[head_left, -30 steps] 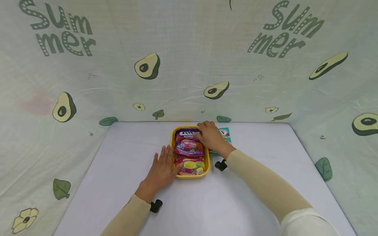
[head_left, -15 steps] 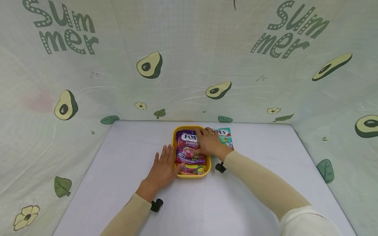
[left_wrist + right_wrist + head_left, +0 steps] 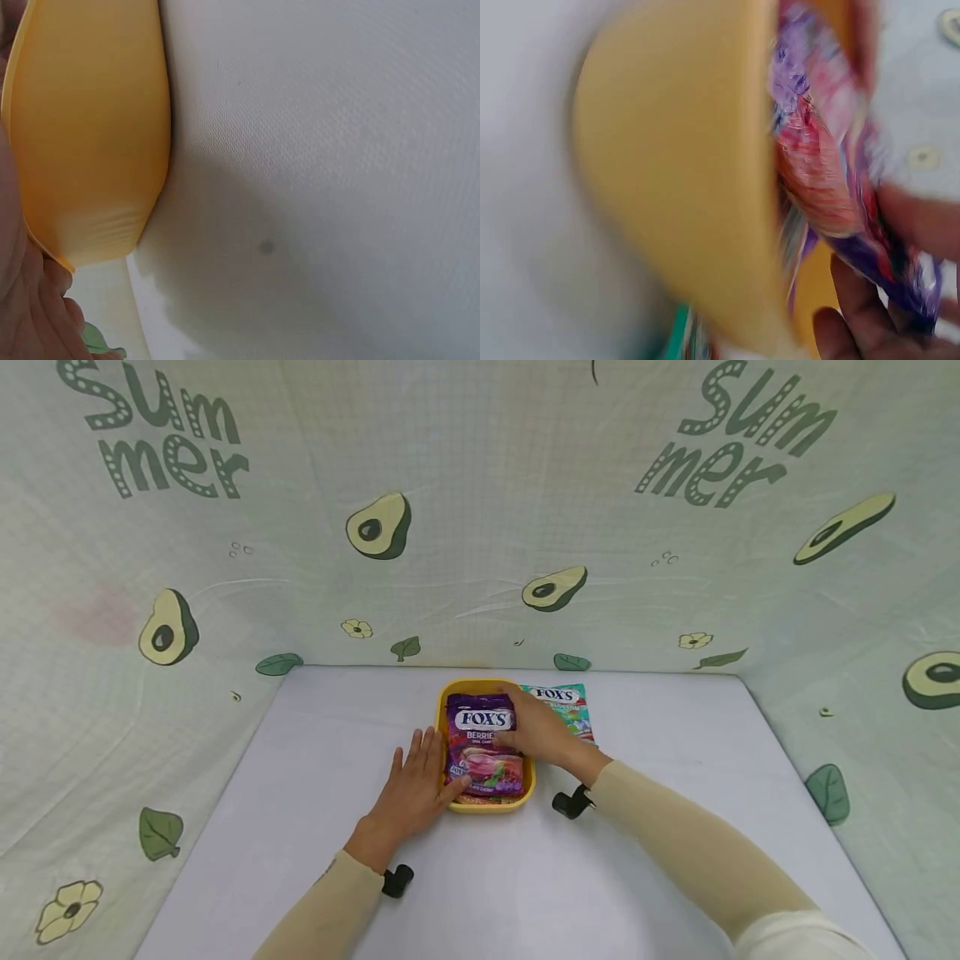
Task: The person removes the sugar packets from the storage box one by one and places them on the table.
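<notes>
A purple bag of FOX'S berries candy (image 3: 483, 764) lies on top in a yellow tray (image 3: 487, 808), its label facing up. My right hand (image 3: 542, 727) pinches the bag's upper right edge; in the right wrist view, the thumb and fingers are on opposite faces of the candy bag (image 3: 817, 172). At the tray's left side, my left hand (image 3: 408, 789) lies with straight fingers along the rim and its thumb over the near left corner. The left wrist view shows the tray's outer wall (image 3: 94, 127). Under the purple bag only a thin strip of another pack (image 3: 487, 799) shows.
A teal FOX'S candy bag (image 3: 573, 714) lies on the white table (image 3: 630, 868) just right of the tray, partly covered by my right hand. Behind the table hangs a cloth backdrop (image 3: 457, 518) printed with avocados.
My right hand has drawn the purple bag toward the near end of the tray, covering most of the pack beneath. More of the teal bag's label shows. My left hand stays in place.
</notes>
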### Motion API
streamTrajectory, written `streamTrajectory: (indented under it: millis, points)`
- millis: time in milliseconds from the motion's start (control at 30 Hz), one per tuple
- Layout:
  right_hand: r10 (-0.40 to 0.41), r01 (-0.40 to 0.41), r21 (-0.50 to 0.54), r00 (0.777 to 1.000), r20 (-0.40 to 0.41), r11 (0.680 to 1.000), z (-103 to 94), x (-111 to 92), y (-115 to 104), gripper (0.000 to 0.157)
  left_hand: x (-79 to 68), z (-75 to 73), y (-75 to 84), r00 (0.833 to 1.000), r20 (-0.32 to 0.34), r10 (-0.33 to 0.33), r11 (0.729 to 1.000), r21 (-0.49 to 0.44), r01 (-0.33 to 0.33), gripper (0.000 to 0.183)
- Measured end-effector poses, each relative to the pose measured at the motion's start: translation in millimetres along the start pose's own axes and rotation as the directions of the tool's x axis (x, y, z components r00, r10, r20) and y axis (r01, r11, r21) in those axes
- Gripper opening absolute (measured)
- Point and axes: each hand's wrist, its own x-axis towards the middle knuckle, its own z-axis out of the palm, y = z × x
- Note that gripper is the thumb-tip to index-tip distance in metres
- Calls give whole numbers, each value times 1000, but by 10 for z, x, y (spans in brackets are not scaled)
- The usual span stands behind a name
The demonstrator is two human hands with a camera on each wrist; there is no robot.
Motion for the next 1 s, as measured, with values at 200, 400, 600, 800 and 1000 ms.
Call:
streamTrajectory:
  millis: [200,400,600,800,1000]
  points:
    - [104,-63,281,985,-134,958,157,-196,-246,85,-4,5,1,1000,-4,8,1000,3,-8,100]
    - [76,-69,227,997,-20,971,392,-335,-350,74,-4,18,-10,1000,-18,17,1000,12,-17,97]
    - [77,-68,189,996,-40,980,496,-363,-320,60,2,-6,-14,999,-15,43,995,93,-42,90]
    - [96,-59,234,984,-153,970,328,-308,-192,55,-2,-73,-36,998,-10,55,983,175,-52,80]
    - [125,-75,237,971,-205,969,-21,-277,79,57,-41,-69,-45,999,-19,44,985,169,-40,80]
